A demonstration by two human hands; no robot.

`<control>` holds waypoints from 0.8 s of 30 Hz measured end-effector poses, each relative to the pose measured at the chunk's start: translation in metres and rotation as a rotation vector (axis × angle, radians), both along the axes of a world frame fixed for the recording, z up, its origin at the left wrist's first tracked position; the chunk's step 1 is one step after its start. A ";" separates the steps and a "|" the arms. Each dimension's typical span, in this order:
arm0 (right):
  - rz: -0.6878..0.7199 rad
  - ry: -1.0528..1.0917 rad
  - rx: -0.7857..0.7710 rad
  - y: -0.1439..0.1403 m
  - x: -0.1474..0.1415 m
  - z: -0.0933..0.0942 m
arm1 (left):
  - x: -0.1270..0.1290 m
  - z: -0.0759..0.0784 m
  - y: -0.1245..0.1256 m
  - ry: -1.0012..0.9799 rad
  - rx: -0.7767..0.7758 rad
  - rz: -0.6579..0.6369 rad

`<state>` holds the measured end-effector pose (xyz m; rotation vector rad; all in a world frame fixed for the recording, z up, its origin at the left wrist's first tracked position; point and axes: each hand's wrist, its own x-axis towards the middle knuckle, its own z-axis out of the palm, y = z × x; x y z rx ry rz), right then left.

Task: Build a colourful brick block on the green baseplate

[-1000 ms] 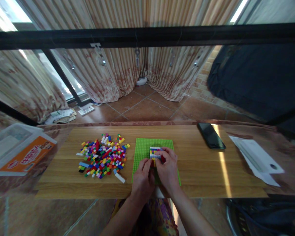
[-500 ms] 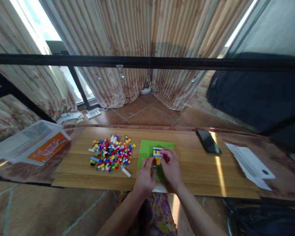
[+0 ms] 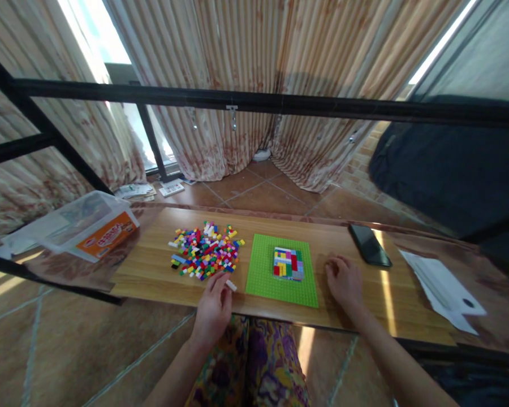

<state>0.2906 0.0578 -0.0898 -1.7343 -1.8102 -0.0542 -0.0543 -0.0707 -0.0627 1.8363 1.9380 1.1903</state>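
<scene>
1. Well to the left of the green baseplate (image 3: 261,282), past the left end of the wooden surface (image 3: 148,254), stands a clear plastic box (image 3: 68,226) with an orange label (image 3: 108,234) on its side.
2. Nearer to the baseplate, on its left, a loose pile of small bricks (image 3: 207,249) in many colours is spread over the surface.
3. The left hand (image 3: 214,308) is left of the baseplate, at the near edge of the pile; its fingers are bent and close together, just beside a long white brick (image 3: 231,285). I cannot tell whether they grip anything.
4. On the baseplate itself, slightly right of its middle, sits a low multicoloured brick build (image 3: 288,264), with a red brick (image 3: 294,261) on its right half. Both hands are apart from it.
5. The right hand (image 3: 345,280) is just right of the baseplate, over the surface, fingers curled inward and narrow; whether anything is inside cannot be seen.
6. Farther right of the baseplate lies a black phone (image 3: 370,245), and beyond it white sheets (image 3: 441,282).
</scene>
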 end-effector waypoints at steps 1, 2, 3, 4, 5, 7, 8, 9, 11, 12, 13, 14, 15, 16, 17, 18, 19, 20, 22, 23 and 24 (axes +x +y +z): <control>-0.008 -0.039 -0.004 0.002 0.001 -0.001 | 0.000 -0.001 -0.001 -0.005 -0.001 0.004; -0.013 -0.069 -0.006 0.003 0.001 -0.002 | 0.000 -0.002 -0.002 -0.008 0.001 0.005; -0.019 -0.092 -0.006 0.004 0.001 -0.003 | 0.000 -0.002 -0.002 -0.008 0.001 0.006; -0.022 -0.110 -0.005 0.005 0.001 -0.004 | 0.000 -0.003 -0.002 -0.006 0.001 0.006; -0.023 -0.124 -0.004 0.005 0.001 -0.005 | 0.000 -0.004 -0.001 0.000 -0.001 0.003; -0.022 -0.146 -0.005 0.005 0.001 -0.007 | -0.001 -0.005 0.001 0.022 -0.007 -0.008; -0.020 -0.154 -0.006 0.005 0.002 -0.008 | -0.002 -0.006 0.002 0.039 -0.012 -0.016; -0.017 -0.162 -0.008 0.005 0.002 -0.008 | -0.003 -0.006 0.003 0.058 -0.017 -0.026; -0.014 -0.177 -0.006 0.006 0.003 -0.008 | -0.004 -0.007 0.005 0.093 -0.028 -0.049; -0.011 -0.185 -0.004 0.006 0.004 -0.008 | -0.005 -0.007 0.006 0.104 -0.034 -0.060; -0.008 -0.194 0.000 0.005 0.004 -0.008 | -0.005 -0.007 0.006 0.108 -0.038 -0.070; -0.008 -0.202 0.005 0.005 0.004 -0.008 | -0.005 -0.007 0.006 0.108 -0.041 -0.078; -0.010 -0.209 0.010 0.005 0.004 -0.007 | -0.005 -0.007 0.006 0.104 -0.042 -0.085; -0.011 -0.216 0.014 0.005 0.004 -0.007 | -0.006 -0.007 0.006 0.099 -0.042 -0.089; -0.009 -0.221 0.016 0.004 0.004 -0.006 | -0.006 -0.007 0.006 0.096 -0.041 -0.090; -0.007 -0.225 0.016 0.004 0.004 -0.006 | -0.007 -0.006 0.005 0.096 -0.041 -0.087; -0.005 -0.226 0.014 0.004 0.003 -0.006 | -0.007 -0.005 0.005 0.098 -0.043 -0.081; -0.007 -0.225 0.012 0.004 0.003 -0.005 | -0.007 -0.003 0.004 0.101 -0.046 -0.071; -0.019 -0.219 0.008 0.003 0.003 -0.005 | -0.008 0.000 0.003 0.106 -0.056 -0.039; -0.028 -0.217 0.005 0.003 0.002 -0.005 | -0.007 0.002 0.002 0.106 -0.062 -0.020; -0.034 -0.216 0.002 0.003 0.002 -0.005 | -0.006 0.003 0.001 0.105 -0.069 -0.001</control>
